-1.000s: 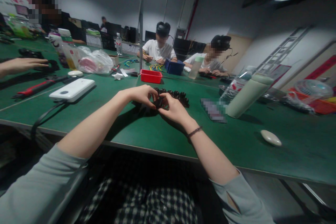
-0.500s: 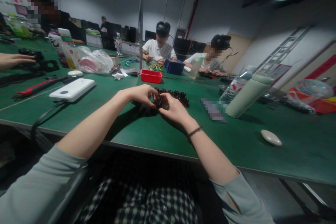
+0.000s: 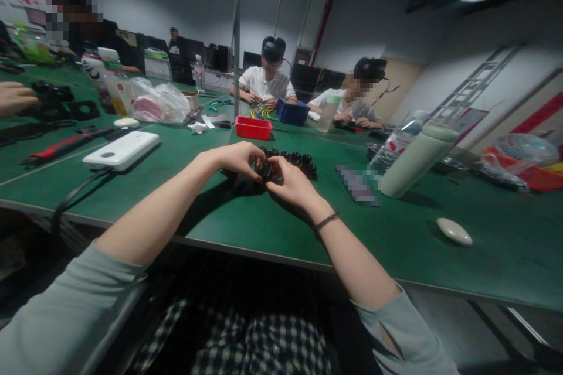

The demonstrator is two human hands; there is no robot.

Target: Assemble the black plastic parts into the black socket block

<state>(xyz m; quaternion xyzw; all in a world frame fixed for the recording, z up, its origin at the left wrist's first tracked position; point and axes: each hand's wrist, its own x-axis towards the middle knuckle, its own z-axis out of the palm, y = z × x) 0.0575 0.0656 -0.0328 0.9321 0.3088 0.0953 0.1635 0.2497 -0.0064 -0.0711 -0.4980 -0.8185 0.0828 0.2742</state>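
Note:
In the head view, my left hand (image 3: 241, 158) and my right hand (image 3: 290, 179) meet above the green table (image 3: 211, 211). Their fingertips close from both sides on a small black part (image 3: 267, 171), whose exact kind I cannot make out. Just behind my right hand lies a cluster of black toothed pieces (image 3: 301, 160), partly hidden by that hand. Whether the held part joins this cluster does not show. A red bin (image 3: 254, 128) stands a little beyond my hands.
To the left lie a white power bank (image 3: 122, 150) with a black cable and a red-handled tool (image 3: 65, 145). On the right are a phone (image 3: 357, 184), a pale green flask (image 3: 417, 161) and an off-white oval object (image 3: 454, 231). Two people sit across the table by a blue bin (image 3: 292, 112).
Another person's hand at the far left has drawn back toward the left edge. My own hands stay almost in place around the black part.

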